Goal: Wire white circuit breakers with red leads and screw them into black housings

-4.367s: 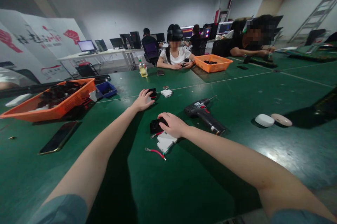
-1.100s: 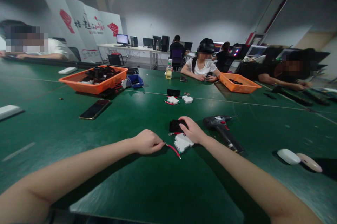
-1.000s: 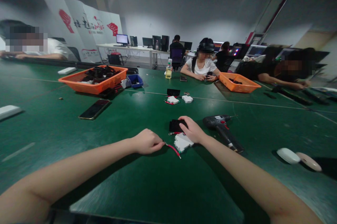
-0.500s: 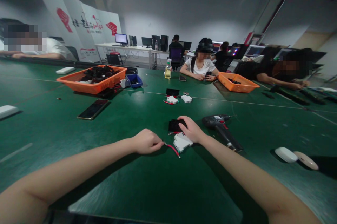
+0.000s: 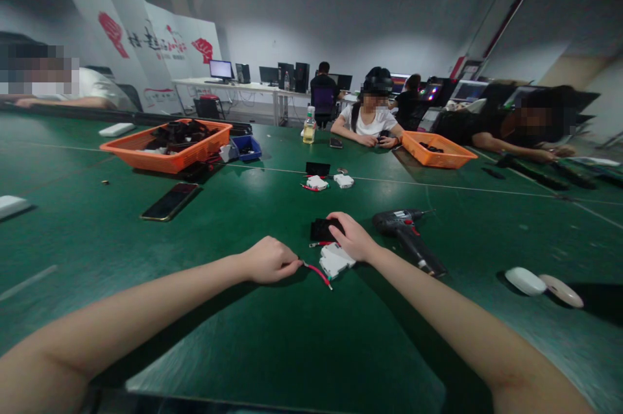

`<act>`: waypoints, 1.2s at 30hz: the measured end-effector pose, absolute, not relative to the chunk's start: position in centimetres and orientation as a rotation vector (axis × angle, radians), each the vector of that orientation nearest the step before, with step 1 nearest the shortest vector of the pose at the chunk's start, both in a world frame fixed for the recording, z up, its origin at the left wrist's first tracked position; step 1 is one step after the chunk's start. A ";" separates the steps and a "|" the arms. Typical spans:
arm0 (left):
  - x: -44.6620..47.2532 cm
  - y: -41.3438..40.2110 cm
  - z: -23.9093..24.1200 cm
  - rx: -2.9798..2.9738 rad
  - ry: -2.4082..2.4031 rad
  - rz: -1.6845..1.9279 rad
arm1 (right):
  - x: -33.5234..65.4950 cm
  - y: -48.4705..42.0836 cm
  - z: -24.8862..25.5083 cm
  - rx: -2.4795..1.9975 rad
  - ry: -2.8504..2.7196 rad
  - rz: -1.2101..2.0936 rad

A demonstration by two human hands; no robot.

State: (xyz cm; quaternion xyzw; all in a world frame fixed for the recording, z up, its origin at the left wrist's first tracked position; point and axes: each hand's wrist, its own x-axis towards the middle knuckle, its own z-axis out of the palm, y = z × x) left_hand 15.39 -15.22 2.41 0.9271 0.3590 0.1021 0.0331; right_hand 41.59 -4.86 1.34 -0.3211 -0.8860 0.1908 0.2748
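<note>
My left hand (image 5: pixel 269 260) rests on the green table (image 5: pixel 243 336) with its fingers closed, pinching the near end of a short red wire (image 5: pixel 318 274). My right hand (image 5: pixel 353 237) lies over a small black box (image 5: pixel 320 230), fingers curved on its top, with a white breaker-like part (image 5: pixel 333 261) under the heel of the hand. A second red wire end (image 5: pixel 316 244) pokes out beside the black box.
A cordless drill (image 5: pixel 407 237) lies right of my right hand. A phone (image 5: pixel 169 201) and an orange basket (image 5: pixel 165 145) lie at the left. More white parts (image 5: pixel 317 182) sit mid-table, two oval shells (image 5: pixel 525 281) at the right. Other people sit across the table.
Since 4.4 s ago my left hand came back from the far black part to the red wire and closed on it. The view has drifted slightly; my right hand stays on the black box.
</note>
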 end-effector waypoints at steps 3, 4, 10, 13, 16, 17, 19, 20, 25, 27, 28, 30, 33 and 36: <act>15.4 -15.2 2.4 2.855 1.098 0.318 | 41.6 -4.9 1.3 -0.861 -2.385 0.508; 15.4 -15.2 2.5 2.854 1.097 0.315 | 41.6 -4.9 1.3 -0.863 -2.385 0.509; 15.4 -15.2 2.5 2.837 1.114 0.305 | 41.7 -5.0 1.5 -0.883 -2.391 0.515; 15.4 -15.1 2.4 2.838 1.105 0.310 | 41.7 -5.0 1.5 -0.885 -2.396 0.515; 15.4 -15.1 2.5 2.836 1.096 0.324 | 41.7 -5.0 1.6 -0.889 -2.393 0.517; 15.5 -15.2 2.5 2.834 1.093 0.327 | 41.7 -5.0 1.6 -0.888 -2.390 0.517; 15.5 -15.2 2.6 2.831 1.088 0.332 | 41.7 -5.0 1.6 -0.882 -2.387 0.516; 15.5 -15.3 2.6 2.830 1.085 0.337 | 41.7 -5.0 1.6 -0.878 -2.385 0.518; 15.5 -15.2 2.6 2.826 1.085 0.366 | 41.7 -5.1 1.6 -0.883 -2.384 0.520; 15.5 -15.2 2.5 2.829 1.090 0.353 | 41.7 -5.1 1.6 -0.888 -2.388 0.517; 15.4 -15.2 2.4 2.832 1.092 0.344 | 41.7 -5.0 1.6 -0.887 -2.389 0.514; 15.4 -15.2 2.3 2.842 1.095 0.323 | 41.6 -5.0 1.5 -0.880 -2.390 0.510; 15.5 -15.1 2.3 2.850 1.102 0.318 | 41.6 -4.9 1.4 -0.870 -2.384 0.505; 15.5 -15.1 2.3 2.849 1.103 0.331 | 41.7 -4.8 1.3 -0.875 -2.383 0.505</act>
